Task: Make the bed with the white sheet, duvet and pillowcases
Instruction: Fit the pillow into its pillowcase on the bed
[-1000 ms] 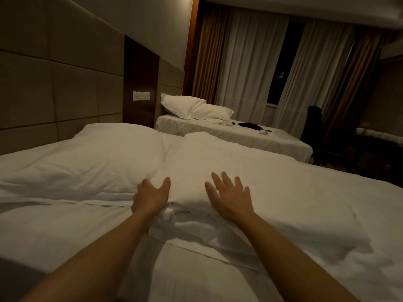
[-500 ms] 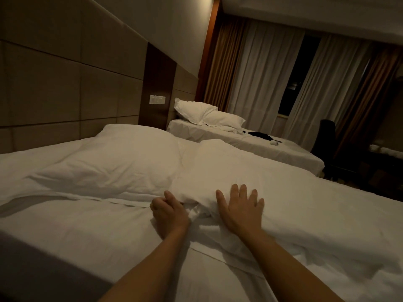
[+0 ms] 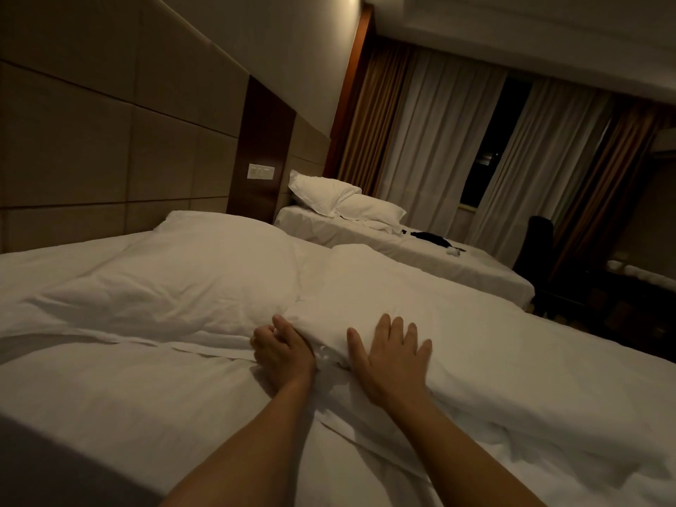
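Observation:
Two white pillows lie at the head of the near bed on the white sheet [image 3: 128, 389]. The left pillow [image 3: 190, 283] is plump and creased. My right hand [image 3: 389, 356] presses flat, fingers spread, on the near end of the right pillow [image 3: 457, 323]. Beside it, my left hand [image 3: 281, 351] has its fingers curled at that pillow's near corner, where it grips the bunched loose edge of the pillowcase [image 3: 329, 356]. Folded white fabric trails from under the pillow toward me.
A padded headboard wall [image 3: 91, 159] with a switch plate [image 3: 260, 172] runs along the left. A second bed [image 3: 420, 258] beyond carries two pillows [image 3: 322, 190] and a dark item [image 3: 431, 237]. A dark chair [image 3: 534, 247] and curtains [image 3: 431, 133] stand at the far right.
My left hand went from open on the pillow's corner to curled at its edge. My right hand stayed flat on the pillow. The view tilted and moved closer.

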